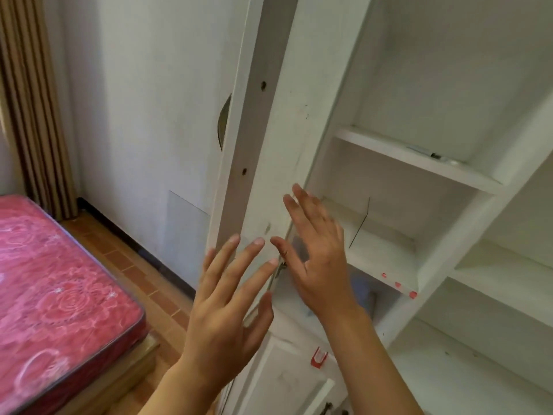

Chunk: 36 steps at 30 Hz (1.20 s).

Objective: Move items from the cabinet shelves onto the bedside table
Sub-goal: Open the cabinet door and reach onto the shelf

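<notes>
A white cabinet (pixel 449 85) with open shelves fills the right half of the view. Its white door (pixel 263 130) stands edge-on at the centre. My left hand (pixel 230 307) is raised in front of the door's lower edge, fingers spread and straight, holding nothing. My right hand (pixel 320 253) is beside it, fingers straight, at the opening by the door's inner face. A small pale item with a dark end (pixel 434 155) lies on an upper shelf (pixel 404 158). A thin dark wire (pixel 360 224) stands on the shelf below. A blurred bluish object (pixel 363 290) sits low behind my right wrist.
A bed with a pink patterned mattress (pixel 57 295) stands at the lower left on a tiled floor (pixel 143 280). A tan curtain (pixel 33 100) hangs at the far left. A small red-and-white item (pixel 319 356) lies on a low white surface (pixel 284 375) under my right forearm.
</notes>
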{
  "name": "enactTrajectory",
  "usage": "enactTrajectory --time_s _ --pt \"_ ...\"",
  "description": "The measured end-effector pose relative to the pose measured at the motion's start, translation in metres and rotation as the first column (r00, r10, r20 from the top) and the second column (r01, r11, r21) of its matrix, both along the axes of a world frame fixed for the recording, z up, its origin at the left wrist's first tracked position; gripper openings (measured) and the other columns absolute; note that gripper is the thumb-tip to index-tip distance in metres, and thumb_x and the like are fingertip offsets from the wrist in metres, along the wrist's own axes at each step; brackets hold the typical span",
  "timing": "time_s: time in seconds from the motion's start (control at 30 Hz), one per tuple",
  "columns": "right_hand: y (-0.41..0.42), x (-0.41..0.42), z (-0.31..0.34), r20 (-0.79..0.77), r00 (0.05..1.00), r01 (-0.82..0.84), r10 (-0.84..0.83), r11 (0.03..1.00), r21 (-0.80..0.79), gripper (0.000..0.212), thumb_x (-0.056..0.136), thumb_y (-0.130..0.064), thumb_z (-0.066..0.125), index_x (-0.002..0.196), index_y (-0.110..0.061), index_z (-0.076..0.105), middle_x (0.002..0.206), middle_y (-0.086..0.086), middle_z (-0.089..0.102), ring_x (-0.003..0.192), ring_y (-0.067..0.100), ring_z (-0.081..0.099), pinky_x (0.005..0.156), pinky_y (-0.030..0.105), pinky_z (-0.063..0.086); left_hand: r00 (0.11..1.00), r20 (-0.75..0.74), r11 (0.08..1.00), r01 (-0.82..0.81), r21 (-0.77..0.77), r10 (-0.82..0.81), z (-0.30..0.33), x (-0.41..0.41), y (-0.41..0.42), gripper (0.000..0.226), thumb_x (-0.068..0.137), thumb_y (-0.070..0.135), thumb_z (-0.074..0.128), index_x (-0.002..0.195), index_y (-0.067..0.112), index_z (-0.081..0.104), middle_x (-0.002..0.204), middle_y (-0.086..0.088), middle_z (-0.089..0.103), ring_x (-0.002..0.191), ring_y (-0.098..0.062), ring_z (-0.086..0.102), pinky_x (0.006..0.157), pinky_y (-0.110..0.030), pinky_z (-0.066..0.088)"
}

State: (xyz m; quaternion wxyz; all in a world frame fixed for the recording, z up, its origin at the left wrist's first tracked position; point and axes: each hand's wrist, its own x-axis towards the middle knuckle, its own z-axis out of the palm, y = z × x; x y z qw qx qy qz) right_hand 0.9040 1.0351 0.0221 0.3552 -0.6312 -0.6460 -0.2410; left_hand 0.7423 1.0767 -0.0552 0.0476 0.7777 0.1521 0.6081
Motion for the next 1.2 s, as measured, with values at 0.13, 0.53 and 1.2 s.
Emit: enactTrajectory --time_s 0.13,0.53,1.2 --pt "-0.012 0.034 -0.027 -0.053 0.998 0.021 -0.022 0.999 -0.027 0.062 0.107 -0.043 0.056 0.162 -0.021 0.038 0.172 -0.007 0.028 0.161 0.016 0.022 0.124 0.055 0.030 0.998 -0.017 0.998 -0.064 -0.012 0.063 -0.012 0.025 -0.006 0.044 0.093 0.014 0.068 0.137 0.017 0.064 0.154 -0.012 0.055 0.152 -0.034 0.040 0.120 -0.070 0.029" --pt "-0.047 0.137 -0.109 -0.225 0.970 0.033 -0.091 0.968 -0.248 0.062 0.109 -0.039 0.059 0.164 -0.029 0.032 0.173 -0.016 0.020 0.161 0.007 0.013 0.129 0.047 0.023 0.977 -0.212 0.974 -0.073 -0.213 0.027 -0.073 0.134 -0.010 0.048 0.097 0.026 0.063 0.145 0.017 0.061 0.162 -0.003 0.046 0.158 -0.027 0.031 0.126 -0.057 0.028" --pt "-0.047 0.273 -0.235 -0.271 0.931 0.051 -0.243 0.825 -0.562 0.059 0.107 -0.048 0.052 0.161 -0.029 0.038 0.170 -0.007 0.032 0.158 0.016 0.026 0.125 0.034 0.028 0.859 -0.510 0.884 -0.208 -0.418 -0.039 -0.196 0.282 0.020 0.052 0.099 0.033 0.068 0.148 0.022 0.056 0.152 0.000 0.056 0.149 -0.026 0.041 0.125 -0.047 0.028"
